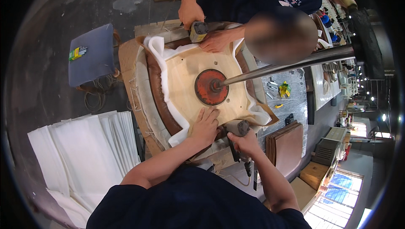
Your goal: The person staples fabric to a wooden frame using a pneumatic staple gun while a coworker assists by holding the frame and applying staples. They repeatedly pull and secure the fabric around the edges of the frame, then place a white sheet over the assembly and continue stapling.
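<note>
In front of me a pale wooden seat board (pixel 185 75) lies over white padding (pixel 157 66) and brown leather (pixel 155 77). A red round disc (pixel 204 94) on a metal rod (pixel 291 63) rests on the board's middle. My left hand (pixel 205 127) lies on the near edge of the board, fingers stretched toward the disc. Wrapped round the handle of a staple gun (pixel 237 128), my right hand (pixel 246 144) keeps the tool at the near right corner. Its nose is hidden. Across from me, a co-worker's hand (pixel 190 13) grips another staple gun (pixel 198 31); their other hand (pixel 220 40) presses the far edge.
To the left stand a blue padded stool (pixel 92 52) bearing a yellow-green packet (pixel 76 53) and a stack of white sheets (pixel 84 149). At right, a plastic-covered table (pixel 291 106) carries staple strips, another packet (pixel 284 89) and brown leather pieces (pixel 284 144). An air hose hangs below my tool.
</note>
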Tool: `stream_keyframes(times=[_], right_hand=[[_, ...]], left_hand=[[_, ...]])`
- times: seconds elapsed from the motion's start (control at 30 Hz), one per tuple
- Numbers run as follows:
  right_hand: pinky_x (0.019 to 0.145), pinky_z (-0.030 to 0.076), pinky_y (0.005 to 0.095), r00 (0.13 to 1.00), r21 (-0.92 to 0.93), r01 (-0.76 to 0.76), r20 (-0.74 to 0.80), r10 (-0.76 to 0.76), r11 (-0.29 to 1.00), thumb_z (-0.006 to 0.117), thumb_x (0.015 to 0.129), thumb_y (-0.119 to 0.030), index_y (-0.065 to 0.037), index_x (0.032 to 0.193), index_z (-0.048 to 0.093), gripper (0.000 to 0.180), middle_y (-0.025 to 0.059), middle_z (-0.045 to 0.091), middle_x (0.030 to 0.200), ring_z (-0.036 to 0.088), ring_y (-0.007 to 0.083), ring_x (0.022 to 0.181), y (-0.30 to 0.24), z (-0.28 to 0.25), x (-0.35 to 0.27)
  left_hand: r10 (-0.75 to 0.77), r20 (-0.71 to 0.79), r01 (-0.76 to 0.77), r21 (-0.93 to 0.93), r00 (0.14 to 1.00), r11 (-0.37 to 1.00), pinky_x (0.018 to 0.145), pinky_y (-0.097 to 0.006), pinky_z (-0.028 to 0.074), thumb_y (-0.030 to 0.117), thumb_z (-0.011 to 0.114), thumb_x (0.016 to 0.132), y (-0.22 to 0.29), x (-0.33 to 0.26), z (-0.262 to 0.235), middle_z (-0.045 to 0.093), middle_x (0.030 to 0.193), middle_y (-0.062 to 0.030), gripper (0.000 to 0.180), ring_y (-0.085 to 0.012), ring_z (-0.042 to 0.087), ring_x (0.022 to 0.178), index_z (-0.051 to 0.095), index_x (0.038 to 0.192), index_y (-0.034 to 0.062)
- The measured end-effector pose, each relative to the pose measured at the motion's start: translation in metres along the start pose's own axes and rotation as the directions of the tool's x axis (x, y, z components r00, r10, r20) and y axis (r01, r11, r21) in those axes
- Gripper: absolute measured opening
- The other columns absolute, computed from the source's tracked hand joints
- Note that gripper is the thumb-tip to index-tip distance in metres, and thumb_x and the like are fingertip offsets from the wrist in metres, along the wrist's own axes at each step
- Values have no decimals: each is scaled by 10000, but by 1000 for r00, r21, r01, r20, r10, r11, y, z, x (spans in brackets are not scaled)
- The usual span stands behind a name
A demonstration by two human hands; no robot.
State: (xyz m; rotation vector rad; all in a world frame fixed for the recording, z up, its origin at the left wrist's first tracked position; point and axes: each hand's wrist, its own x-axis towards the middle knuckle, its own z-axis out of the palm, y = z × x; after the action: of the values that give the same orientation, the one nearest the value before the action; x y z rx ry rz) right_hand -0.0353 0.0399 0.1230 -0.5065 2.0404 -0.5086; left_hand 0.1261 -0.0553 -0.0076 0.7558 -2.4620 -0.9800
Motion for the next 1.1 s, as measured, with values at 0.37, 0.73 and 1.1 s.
stream_keyframes(times=[0.37, 0.73, 1.1], right_hand=[[501, 496, 328, 1000, 37, -18, 25, 17, 999, 880, 948, -216, -9, 987, 706, 273, 24, 683, 726, 640, 133, 536, 0, 12, -8], [509, 493, 321, 1000, 96, -20, 8, 19, 995, 877, 948, -226, -19, 950, 702, 271, 15, 657, 673, 635, 125, 537, 4, 13, -13], [526, 494, 322, 999, 57, -14, 45, 12, 998, 850, 966, -240, -18, 970, 712, 262, 15, 650, 666, 630, 121, 547, -5, 19, -20]], left_hand=[[-2, -43, 1, -31, 999, 1000, 1338, -620, 272, 154, 818, 867, 1, -3, -1, 584, 1539, -144, 233, -342, 425, 1577, 742, 1036, 14], [-145, 37, 147, -73, 989, 986, 1374, -597, 187, 284, 867, 902, 0, -16, -16, 407, 1706, -193, 724, -438, 263, 1669, 548, 1483, -9], [-119, -112, 115, -44, 987, 992, 1295, -600, 277, 203, 858, 869, -4, -11, -7, 492, 1607, -183, 540, -432, 374, 1578, 627, 1314, 1]])
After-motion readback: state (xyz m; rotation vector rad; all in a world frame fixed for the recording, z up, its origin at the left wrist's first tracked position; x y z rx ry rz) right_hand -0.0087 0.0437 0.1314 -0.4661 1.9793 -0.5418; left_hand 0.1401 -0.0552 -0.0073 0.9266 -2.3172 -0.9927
